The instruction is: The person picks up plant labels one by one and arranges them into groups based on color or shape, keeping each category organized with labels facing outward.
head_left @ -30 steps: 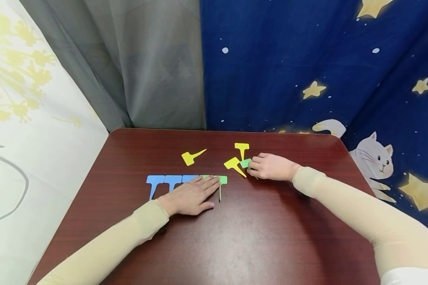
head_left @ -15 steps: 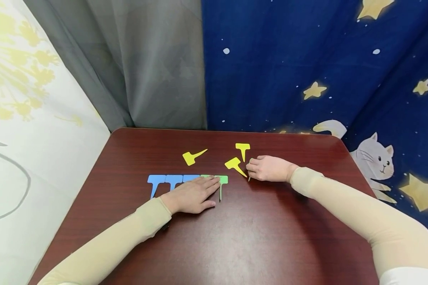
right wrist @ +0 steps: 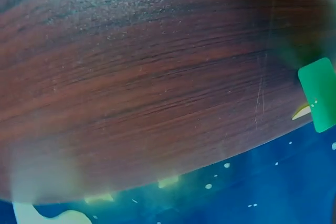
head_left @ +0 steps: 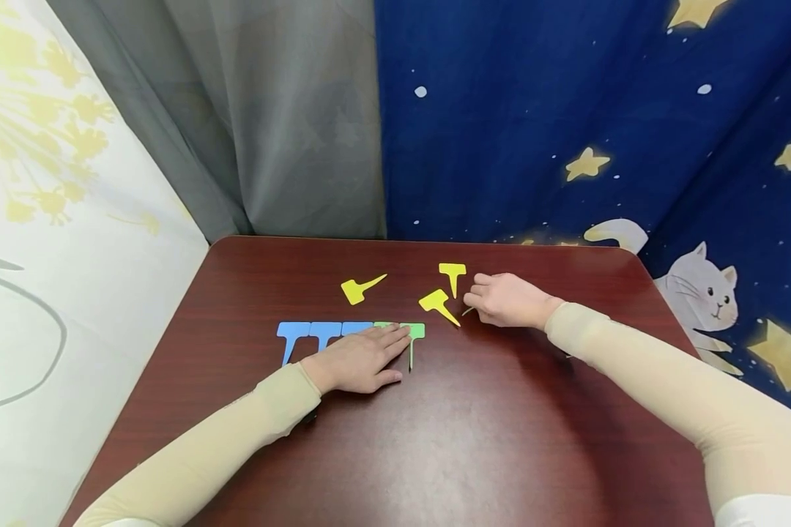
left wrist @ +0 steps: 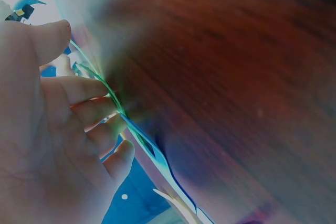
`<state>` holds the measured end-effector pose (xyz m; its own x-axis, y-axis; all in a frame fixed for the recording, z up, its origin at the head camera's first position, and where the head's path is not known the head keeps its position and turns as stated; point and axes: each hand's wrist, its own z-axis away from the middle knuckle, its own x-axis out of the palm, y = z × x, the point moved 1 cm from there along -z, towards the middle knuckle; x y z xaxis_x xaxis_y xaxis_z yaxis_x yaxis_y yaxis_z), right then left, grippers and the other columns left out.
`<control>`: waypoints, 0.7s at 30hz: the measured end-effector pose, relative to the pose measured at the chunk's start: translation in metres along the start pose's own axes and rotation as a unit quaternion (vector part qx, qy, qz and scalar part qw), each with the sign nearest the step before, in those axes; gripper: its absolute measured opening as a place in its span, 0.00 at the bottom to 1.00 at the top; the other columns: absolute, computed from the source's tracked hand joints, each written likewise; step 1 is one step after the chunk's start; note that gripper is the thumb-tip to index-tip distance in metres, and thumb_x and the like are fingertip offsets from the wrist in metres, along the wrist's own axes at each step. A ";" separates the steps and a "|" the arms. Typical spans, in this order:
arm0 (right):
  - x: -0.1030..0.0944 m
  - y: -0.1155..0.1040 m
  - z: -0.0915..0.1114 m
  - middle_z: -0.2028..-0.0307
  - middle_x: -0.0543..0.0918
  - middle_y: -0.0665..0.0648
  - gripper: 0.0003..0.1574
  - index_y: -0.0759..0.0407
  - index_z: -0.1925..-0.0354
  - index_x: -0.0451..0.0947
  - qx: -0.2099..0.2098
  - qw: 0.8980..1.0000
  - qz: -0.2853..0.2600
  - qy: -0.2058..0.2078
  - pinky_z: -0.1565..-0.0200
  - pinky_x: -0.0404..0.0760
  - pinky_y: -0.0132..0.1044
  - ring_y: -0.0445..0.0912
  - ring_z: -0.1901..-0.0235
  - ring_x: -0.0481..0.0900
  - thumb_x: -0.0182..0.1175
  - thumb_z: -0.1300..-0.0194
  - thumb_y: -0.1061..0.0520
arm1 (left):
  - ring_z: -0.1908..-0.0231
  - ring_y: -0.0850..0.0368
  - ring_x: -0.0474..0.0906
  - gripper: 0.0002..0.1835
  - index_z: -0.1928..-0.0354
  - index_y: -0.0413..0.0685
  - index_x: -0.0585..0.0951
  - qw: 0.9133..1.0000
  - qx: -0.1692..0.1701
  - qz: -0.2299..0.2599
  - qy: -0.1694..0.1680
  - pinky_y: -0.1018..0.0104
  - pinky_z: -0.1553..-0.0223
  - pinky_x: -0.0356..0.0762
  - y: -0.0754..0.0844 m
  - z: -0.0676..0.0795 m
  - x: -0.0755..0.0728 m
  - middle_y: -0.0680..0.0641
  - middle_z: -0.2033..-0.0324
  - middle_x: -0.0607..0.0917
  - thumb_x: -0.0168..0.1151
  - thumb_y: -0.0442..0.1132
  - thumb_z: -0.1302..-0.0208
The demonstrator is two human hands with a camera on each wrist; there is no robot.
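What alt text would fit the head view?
A person's left hand lies over a row of T-shaped blue tags and green tags on a reddish table. The right hand holds another, mostly hidden green tag; three yellow tags lie beyond the row.

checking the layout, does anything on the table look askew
Yes: the left flat yellow T-shaped tag lies nearly sideways and the nearest yellow one slants, unlike the straight row of flat blue T-shaped tags and green ones.
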<state>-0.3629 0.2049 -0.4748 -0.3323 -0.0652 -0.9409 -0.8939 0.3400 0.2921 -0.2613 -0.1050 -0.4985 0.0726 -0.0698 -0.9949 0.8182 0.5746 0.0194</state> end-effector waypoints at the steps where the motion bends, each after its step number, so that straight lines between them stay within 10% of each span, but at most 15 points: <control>1: -0.002 0.001 0.001 0.78 0.73 0.48 0.02 0.52 0.73 0.69 0.018 1.000 -0.006 0.003 0.77 0.64 0.35 0.46 0.74 0.60 0.53 0.49 0.58 | 0.33 0.51 0.46 0.37 0.30 0.46 0.53 1.000 0.000 0.000 0.000 0.58 0.36 0.49 0.000 0.000 -0.001 0.46 0.31 0.52 0.38 0.61 0.34; 8: -0.014 -0.002 -0.001 0.73 0.70 0.42 0.12 0.50 0.63 0.76 0.105 0.992 -0.061 0.035 0.83 0.64 0.30 0.39 0.73 0.62 0.51 0.48 0.59 | 0.33 0.50 0.47 0.37 0.31 0.46 0.53 1.000 0.001 -0.006 -0.002 0.58 0.36 0.50 0.001 0.001 -0.003 0.46 0.32 0.52 0.38 0.61 0.34; 21: -0.037 -0.034 -0.015 0.70 0.71 0.44 0.10 0.50 0.66 0.75 0.083 0.987 -0.082 0.113 0.80 0.70 0.31 0.39 0.69 0.67 0.49 0.47 0.59 | 0.33 0.50 0.48 0.37 0.31 0.46 0.53 1.000 0.000 -0.004 -0.001 0.58 0.36 0.51 0.002 0.000 -0.003 0.46 0.32 0.52 0.39 0.61 0.34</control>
<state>-0.3250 0.1816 -0.4474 -0.2622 -0.3340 -0.9053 -0.8863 0.4545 0.0890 -0.2599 -0.1036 -0.4957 0.0682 -0.0765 -0.9947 0.8192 0.5733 0.0120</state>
